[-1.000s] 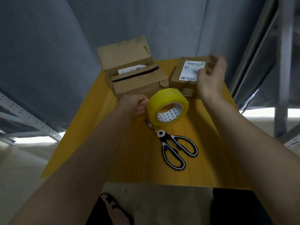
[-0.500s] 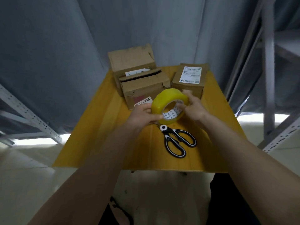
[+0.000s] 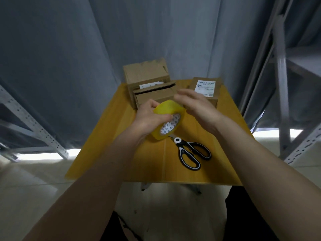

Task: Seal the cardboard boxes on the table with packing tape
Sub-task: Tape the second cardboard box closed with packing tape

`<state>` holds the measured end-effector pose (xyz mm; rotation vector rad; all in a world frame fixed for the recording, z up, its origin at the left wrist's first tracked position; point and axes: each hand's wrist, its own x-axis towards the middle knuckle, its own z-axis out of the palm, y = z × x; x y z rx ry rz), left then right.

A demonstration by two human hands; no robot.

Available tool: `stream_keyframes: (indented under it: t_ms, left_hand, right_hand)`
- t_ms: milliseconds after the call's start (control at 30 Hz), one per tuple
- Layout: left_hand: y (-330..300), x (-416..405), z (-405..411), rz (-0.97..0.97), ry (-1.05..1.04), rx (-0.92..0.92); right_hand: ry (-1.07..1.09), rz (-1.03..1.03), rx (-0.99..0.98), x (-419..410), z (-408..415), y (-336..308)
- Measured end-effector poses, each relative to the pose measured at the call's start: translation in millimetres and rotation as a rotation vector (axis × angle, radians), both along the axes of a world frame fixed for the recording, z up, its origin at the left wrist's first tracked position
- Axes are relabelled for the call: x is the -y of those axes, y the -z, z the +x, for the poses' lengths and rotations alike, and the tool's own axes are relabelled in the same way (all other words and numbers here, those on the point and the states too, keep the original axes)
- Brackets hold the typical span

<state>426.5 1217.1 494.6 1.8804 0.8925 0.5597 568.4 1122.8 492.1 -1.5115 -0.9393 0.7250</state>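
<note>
Landmark = scissors point(image 3: 192, 153), lying flat on the yellow table point(image 3: 111, 136) w/ black-and-white handles toward the person, blades pointing away under the roll. Prob parked there so they're in reach for cutting tape.

Just beyond the scissors' pivot, up off the table: yellow packing tape roll point(image 3: 167, 119), tilted so the printed core faces the camera. Left hand point(image 3: 149, 117) grips it, fingers curled over the outer band, thumb at the core edge. Looks like it's steadying the roll so the other hand can work the surface.

Right hand point(image 3: 196, 108), beyond the scissors and just right of the roll: fingers straight-ish and spread, blurred, holding nothing; fingertips at or just above the roll's top edge. Can't tell if they touch. Prob hunting for the tape's free end — no loose strip visible.

Further back from the scissors, at the table's far edge: front box point(image 3: 152, 99) w/ top flap gaping, unsealed; taller box point(image 3: 146, 72) right behind it, touching. Far right of those, labelled box point(image 3: 205, 89), flaps down; can't tell if taped. Task looks barely begun.
</note>
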Motion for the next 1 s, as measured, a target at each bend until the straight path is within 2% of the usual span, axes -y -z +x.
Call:
stream_keyframes:
  t_ms: [67, 133, 200, 433, 700, 800, 933, 1000]
  left_hand:
    - [-2.6, 1.3, -3.6, 0.058, 0.069, -0.034]
    - [-5.7, 4.2, -7.7, 0.088, 0.148, -0.041]
    - [-7.3, 3.4, -13.7, 0.107, 0.195, -0.04]
    - [-5.0, -7.5, -32.1, 0.083, 0.226, -0.025]
    - [-1.8, -14.6, -39.9, 0.007, 0.286, 0.005]
    - [-2.3, -19.1, -43.1, -0.037, 0.307, -0.002]
    - [-8.8, -22.0, -45.9, -0.077, 0.383, -0.045]
    - [-12.0, -23.9, -46.0, -0.084, 0.392, -0.076]
  right_hand:
    - [-0.106, -0.086, 0.126, -4.2, -10.2, -1.7]
    - [-0.136, -0.157, 0.147, -6.5, -16.0, -2.9]
    - [-0.176, -0.19, 0.077, -6.4, -15.0, -2.6]
    - [-0.264, -0.099, -0.254, -3.8, -7.7, 4.4]
    - [-0.337, -0.067, -0.376, -0.3, -4.8, 5.5]
    - [-0.346, -0.091, -0.31, 0.1, -4.5, 4.8]
    - [-0.397, -0.287, -0.037, -5.3, -11.2, -3.5]
    - [-0.396, -0.294, -0.048, -8.2, -13.9, -5.5]
